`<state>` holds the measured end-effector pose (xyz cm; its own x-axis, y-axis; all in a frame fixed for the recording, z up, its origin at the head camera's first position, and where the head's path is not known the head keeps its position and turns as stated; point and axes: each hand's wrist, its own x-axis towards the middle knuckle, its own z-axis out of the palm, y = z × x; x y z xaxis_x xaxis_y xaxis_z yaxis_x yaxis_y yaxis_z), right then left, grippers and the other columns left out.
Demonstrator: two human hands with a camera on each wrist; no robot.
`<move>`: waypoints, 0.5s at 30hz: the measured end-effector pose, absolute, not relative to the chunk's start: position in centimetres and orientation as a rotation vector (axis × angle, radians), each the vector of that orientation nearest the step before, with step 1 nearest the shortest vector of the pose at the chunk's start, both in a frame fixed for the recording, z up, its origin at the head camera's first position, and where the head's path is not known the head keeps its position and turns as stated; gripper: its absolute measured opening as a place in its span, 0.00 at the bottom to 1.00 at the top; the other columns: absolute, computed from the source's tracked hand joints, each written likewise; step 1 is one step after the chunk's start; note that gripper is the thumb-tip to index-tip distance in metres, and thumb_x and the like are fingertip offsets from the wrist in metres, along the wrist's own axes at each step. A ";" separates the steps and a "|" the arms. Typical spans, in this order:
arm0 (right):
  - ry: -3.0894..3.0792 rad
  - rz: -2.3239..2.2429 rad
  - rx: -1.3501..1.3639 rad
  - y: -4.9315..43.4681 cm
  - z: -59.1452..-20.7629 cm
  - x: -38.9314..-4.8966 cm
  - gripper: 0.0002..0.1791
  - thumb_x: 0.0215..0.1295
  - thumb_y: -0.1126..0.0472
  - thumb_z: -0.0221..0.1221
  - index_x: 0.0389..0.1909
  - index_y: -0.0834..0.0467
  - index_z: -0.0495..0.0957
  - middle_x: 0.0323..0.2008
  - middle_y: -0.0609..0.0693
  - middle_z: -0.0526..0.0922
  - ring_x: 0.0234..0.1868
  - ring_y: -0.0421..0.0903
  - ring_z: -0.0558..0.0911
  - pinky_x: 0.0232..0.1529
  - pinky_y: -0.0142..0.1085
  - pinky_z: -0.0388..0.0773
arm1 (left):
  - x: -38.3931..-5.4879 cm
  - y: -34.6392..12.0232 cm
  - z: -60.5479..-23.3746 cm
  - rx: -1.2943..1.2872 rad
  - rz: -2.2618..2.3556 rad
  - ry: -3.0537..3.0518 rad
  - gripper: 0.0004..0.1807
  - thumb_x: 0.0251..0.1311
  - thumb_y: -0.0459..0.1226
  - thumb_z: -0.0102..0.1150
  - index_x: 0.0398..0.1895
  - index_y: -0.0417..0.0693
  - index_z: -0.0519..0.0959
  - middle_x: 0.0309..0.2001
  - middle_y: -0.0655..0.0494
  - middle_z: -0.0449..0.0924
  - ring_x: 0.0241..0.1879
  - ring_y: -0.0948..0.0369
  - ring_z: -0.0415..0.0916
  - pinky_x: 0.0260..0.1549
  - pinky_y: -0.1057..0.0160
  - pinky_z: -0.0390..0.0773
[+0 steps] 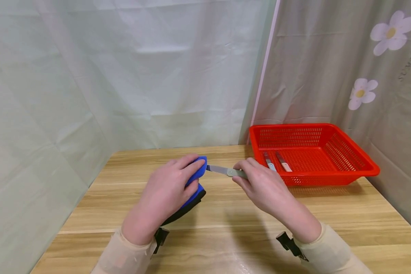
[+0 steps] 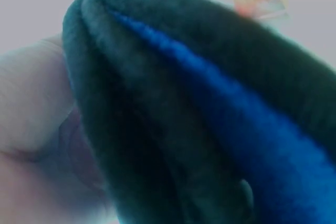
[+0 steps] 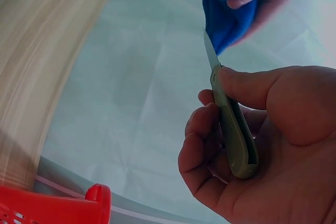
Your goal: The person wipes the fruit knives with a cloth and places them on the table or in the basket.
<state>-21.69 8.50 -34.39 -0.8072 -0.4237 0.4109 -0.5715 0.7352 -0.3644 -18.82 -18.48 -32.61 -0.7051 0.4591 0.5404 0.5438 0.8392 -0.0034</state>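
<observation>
My right hand grips the pale green handle of a folding knife, its blade out and pointing left. In the left hand is a bunched blue and black cloth, folded between thumb and fingers. The blade's tip end meets the blue side of the cloth in the head view; whether the cloth wraps round the tip cannot be told. Dark folds of the cloth fill most of the left wrist view and hide the blade there.
A red plastic basket stands at the back right of the wooden table. Inside it lie a light blue-handled knife and a pink-handled knife. Pale curtains hang behind and on both sides.
</observation>
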 end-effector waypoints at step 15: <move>-2.574 0.647 0.833 8.4 -34.9 -21.6 0.13 0.73 0.57 0.74 0.51 0.55 0.84 0.43 0.46 0.84 0.36 0.42 0.82 0.33 0.36 0.82 | -18.2 -15.7 -33.8 -0.922 -0.226 -2.412 0.25 0.66 0.38 0.76 0.67 0.51 0.88 0.68 0.47 0.84 0.48 0.48 0.87 0.47 0.52 0.90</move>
<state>-21.58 8.42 -34.91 -0.7624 -0.4548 0.4604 -0.6185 0.7214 -0.3115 -18.23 -15.65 -33.77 -0.6185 0.5675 0.5436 0.6586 0.7517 -0.0354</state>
